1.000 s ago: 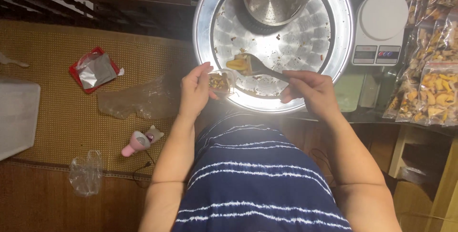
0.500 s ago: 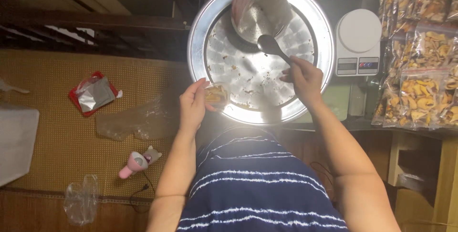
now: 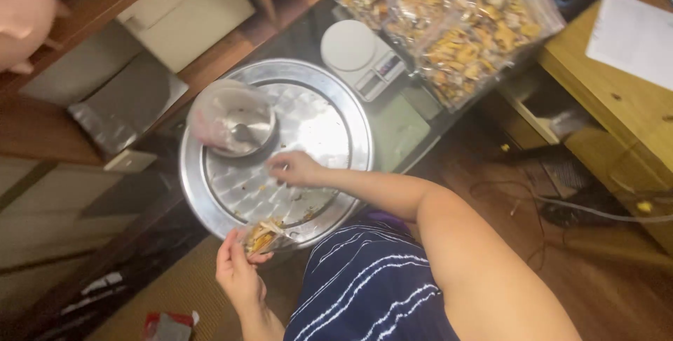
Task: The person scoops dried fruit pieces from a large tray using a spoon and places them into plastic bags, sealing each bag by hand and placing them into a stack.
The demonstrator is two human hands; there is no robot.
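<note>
L hand (image 3: 238, 274), lower centre of frame: grip clamped on small clear bag (image 3: 265, 237) of yellowish snack pieces, mouth held at rim of round metal tray (image 3: 336, 110), prob. so pieces go straight in. R hand (image 3: 294, 169) over tray centre, fingers curled together; can't tell if anything pinched. Bowl (image 3: 231, 125) w/ spoon sits upper left on tray. Scale (image 3: 361, 57) and filled snack bags (image 3: 456, 39) above, within reach.

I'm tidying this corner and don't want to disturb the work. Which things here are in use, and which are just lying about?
In use:
left hand holding a small filled bag
right hand over the round metal tray
metal bowl on it

Lying about:
white scale
packed snack bags
white paper
</note>
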